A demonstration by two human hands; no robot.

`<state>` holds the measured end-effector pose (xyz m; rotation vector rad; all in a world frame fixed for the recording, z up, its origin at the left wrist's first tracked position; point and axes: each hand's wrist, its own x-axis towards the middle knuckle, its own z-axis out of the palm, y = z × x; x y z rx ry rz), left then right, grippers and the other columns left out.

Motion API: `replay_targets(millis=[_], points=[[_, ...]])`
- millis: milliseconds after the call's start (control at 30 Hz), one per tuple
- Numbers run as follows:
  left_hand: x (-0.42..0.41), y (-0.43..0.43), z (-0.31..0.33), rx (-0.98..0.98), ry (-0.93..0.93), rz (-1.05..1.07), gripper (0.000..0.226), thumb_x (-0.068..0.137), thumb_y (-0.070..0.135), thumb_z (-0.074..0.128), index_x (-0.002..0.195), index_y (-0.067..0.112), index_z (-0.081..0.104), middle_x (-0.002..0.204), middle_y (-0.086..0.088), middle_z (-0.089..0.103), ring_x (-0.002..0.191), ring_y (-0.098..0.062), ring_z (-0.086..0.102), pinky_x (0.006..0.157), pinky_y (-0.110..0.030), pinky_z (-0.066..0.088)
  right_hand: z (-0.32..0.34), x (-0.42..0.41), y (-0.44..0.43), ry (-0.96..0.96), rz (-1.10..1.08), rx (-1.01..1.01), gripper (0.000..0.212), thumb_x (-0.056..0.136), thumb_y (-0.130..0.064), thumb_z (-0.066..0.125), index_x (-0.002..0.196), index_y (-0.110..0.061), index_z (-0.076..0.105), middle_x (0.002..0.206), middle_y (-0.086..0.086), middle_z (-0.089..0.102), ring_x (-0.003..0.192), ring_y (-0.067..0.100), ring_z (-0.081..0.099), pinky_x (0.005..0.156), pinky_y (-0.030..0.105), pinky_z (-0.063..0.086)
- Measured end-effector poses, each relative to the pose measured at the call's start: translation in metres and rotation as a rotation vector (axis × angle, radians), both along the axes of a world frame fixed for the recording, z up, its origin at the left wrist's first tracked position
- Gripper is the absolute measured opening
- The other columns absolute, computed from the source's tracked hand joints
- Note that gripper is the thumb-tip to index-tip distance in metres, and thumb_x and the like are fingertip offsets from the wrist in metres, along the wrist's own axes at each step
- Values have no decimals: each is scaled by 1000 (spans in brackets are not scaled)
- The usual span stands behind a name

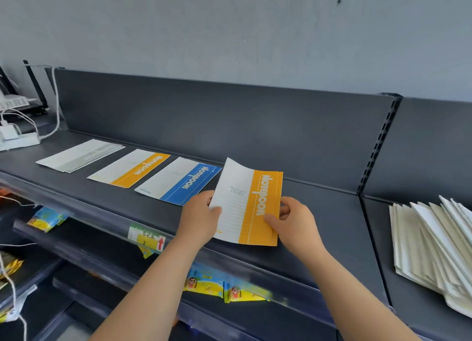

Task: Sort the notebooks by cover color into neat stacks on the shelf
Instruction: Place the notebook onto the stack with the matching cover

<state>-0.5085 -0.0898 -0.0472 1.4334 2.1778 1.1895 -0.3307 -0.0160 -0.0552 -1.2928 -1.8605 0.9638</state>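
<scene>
Head view shows both hands gripping 1 orange-banded notebook (pixel 251 207) over the front part of the dark grey shelf (pixel 327 213). The left hand (pixel 201 214) pinches its left edge, thumb on the white ruled half, fingers hidden beneath. The right hand (pixel 296 221) pinches the right edge, thumb on the orange band, fingers curled behind. The notebook's far left corner curls upward; whether its near edge touches the shelf cannot be told. Just left of it a blue-banded notebook (pixel 178 184) lies flat, its near corner beside the left hand. Farther left lies a second orange-banded notebook (pixel 130 168), then a pale grey notebook stack (pixel 79 155), all 3 spaced apart in a row. On the next shelf section to the right sits a fanned, untidy pile of notebooks (pixel 434 246) showing pale covers. A yellow price label (pixel 148 238) hangs on the shelf's front rail, with colourful snack packets (pixel 219 288) on the tier below and a white power strip (pixel 18 140) at far left.
</scene>
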Motion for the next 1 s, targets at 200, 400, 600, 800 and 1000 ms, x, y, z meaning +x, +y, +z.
replay_targets(millis=[200,400,600,800,1000], points=[[-24,34,-16,-52,82,12,21,97,14,50,114,19,60,119,2,62,97,-10,54,57,-10,46,-11,-22,27,-69,11,6,29,86,-25,65,114,-21,59,96,-7,67,83,11,64,74,30,56],[-40,56,-23,-105,106,-6,24,98,16,48,120,18,57,121,0,59,103,-13,55,60,-11,47,-18,-36,40,-152,-14,-23,23,86,-27,64,108,-21,60,93,-8,67,82,11,64,74,32,57],[-44,62,-25,-176,197,-25,23,98,16,48,121,17,53,123,-2,56,112,-18,53,75,-18,48,-15,-46,41,-357,-50,-19,23,85,-35,60,98,-17,57,101,2,58,80,16,58,70,30,51],[-41,61,-14,-204,404,-36,38,99,22,45,136,14,41,135,-3,47,124,-20,42,97,-29,44,-7,-43,31,-465,-106,53,30,87,-40,59,111,-22,57,107,-1,49,88,17,56,80,31,49],[-24,45,13,-93,461,-138,42,100,36,40,139,22,46,139,3,48,126,-15,45,100,-29,41,8,-17,15,-519,-210,223,47,93,-38,50,136,-18,46,135,0,51,125,19,45,96,29,39]])
